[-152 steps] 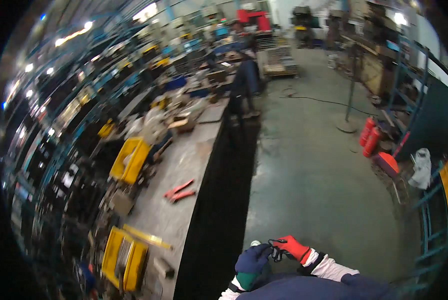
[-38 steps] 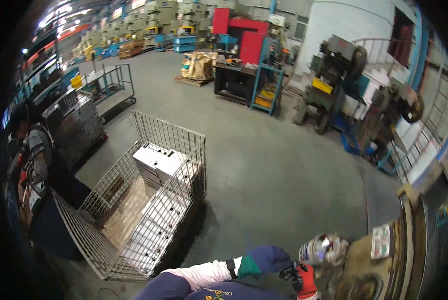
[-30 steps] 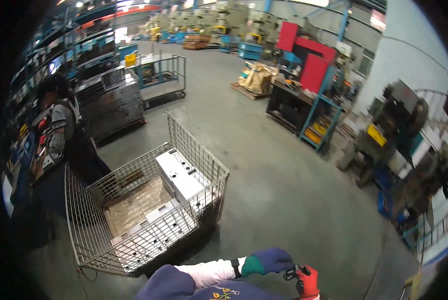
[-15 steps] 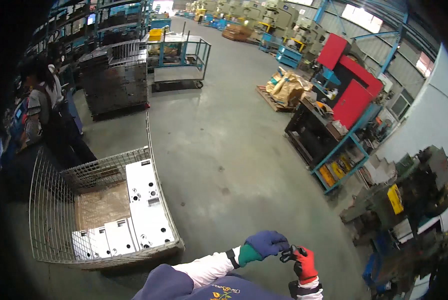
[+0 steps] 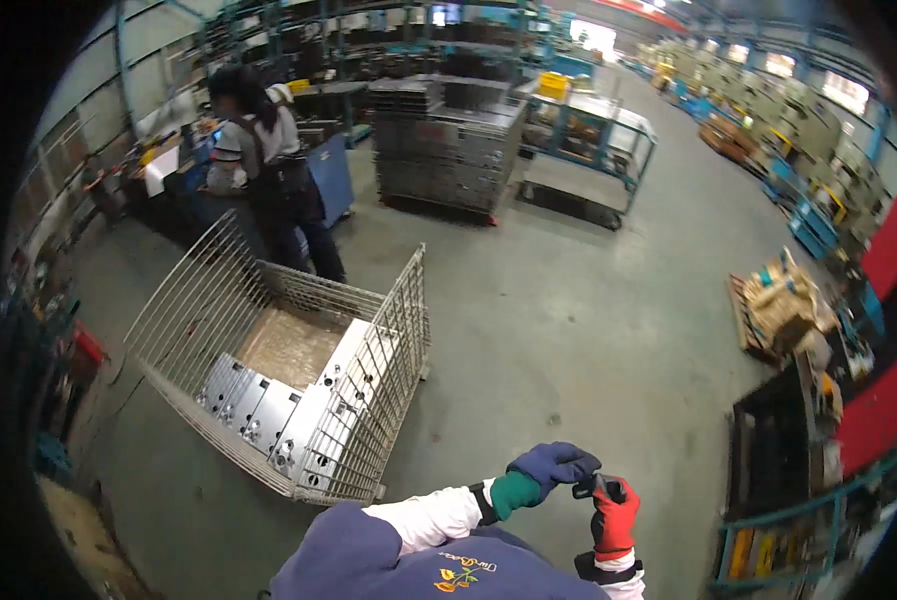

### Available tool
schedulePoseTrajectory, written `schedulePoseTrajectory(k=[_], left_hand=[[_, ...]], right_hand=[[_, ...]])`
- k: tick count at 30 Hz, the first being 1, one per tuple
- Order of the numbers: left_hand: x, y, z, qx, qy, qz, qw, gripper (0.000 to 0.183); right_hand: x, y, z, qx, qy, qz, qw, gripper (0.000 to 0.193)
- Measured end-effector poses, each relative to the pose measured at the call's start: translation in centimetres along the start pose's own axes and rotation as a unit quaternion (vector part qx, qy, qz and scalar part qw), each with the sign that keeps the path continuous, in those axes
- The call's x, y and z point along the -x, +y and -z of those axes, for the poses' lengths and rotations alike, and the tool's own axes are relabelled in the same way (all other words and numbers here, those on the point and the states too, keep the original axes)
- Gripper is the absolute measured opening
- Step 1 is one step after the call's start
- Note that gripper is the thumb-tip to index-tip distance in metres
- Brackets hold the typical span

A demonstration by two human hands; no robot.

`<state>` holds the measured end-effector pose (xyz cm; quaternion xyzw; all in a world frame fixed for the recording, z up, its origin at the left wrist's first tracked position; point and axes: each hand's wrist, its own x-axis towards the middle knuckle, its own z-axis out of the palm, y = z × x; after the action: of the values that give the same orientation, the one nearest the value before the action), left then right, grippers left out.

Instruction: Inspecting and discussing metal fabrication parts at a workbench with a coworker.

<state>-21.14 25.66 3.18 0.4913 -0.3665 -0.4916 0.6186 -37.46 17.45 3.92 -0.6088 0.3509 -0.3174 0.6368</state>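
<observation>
My left hand [image 5: 553,468], in a dark blue glove with a green cuff, reaches across in front of my body. Its fingers are bent together, their tips meeting my right hand [image 5: 615,518]. That one wears a red glove and points upward with its fingers curled. Between the two sets of fingertips shows a small black item [image 5: 585,488]; whether it is a separate thing or the dark fingertips of the red glove, I cannot make out. Left of my hands stands a wire mesh cage [image 5: 408,330] holding several white metal blocks [image 5: 313,420] with round holes, lying on a brown sheet [image 5: 293,347].
Beyond the cage a person [image 5: 273,170] stands at a workbench. Stacked dark metal crates [image 5: 443,150] and a blue-framed trolley [image 5: 588,145] are farther back. On the right are a pallet with tan sacks [image 5: 783,305] and a red cabinet [image 5: 883,415] on a blue-framed rack.
The view has swung left, so the cage, person and crates sit farther right in the picture. Both hands stay together in front of my body, the fingers still meeting around the black spot.
</observation>
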Motion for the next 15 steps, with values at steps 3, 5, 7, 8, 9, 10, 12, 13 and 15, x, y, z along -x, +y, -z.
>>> schedulePoseTrajectory(k=[3,5,7,8,9,10,12,13,15], left_hand=[[-6.2,-0.6,2.5,0.141,0.093,-0.025,0.985,0.029],[-10.7,-0.8,4.7,0.189,0.131,-0.047,0.972,0.029],[-15.3,-1.5,8.2,0.237,0.158,-0.074,0.956,0.029],[-18.4,-2.2,10.5,0.200,0.173,-0.088,0.960,0.030],[-21.0,-2.5,12.3,0.169,0.198,-0.095,0.961,0.032],[-23.0,-1.9,13.9,0.265,0.214,-0.080,0.937,0.036],[-27.0,0.6,17.0,0.231,0.255,-0.107,0.933,0.036],[-29.1,2.1,18.4,0.184,0.266,-0.124,0.938,0.037],[-32.9,4.2,21.6,0.211,0.282,-0.157,0.923,0.036]], right_hand=[[-10.0,0.6,-2.1,0.013,-0.063,0.042,0.997,0.012],[-16.7,0.7,-4.1,0.056,-0.104,0.063,0.991,0.012],[-22.5,2.1,-6.1,0.020,-0.107,0.031,0.994,0.015],[-26.1,3.0,-6.9,0.038,-0.116,0.069,0.990,0.016],[-29.3,3.4,-7.7,0.059,-0.132,0.095,0.985,0.017],[-32.3,3.2,-8.7,0.009,-0.171,0.014,0.985,0.018],[-37.7,1.8,-10.6,0.000,-0.205,-0.002,0.979,0.017],[-40.4,0.7,-11.7,-0.018,-0.210,-0.008,0.977,0.017],[-46.9,1.5,-13.2,-0.085,-0.263,0.004,0.961,0.017]])
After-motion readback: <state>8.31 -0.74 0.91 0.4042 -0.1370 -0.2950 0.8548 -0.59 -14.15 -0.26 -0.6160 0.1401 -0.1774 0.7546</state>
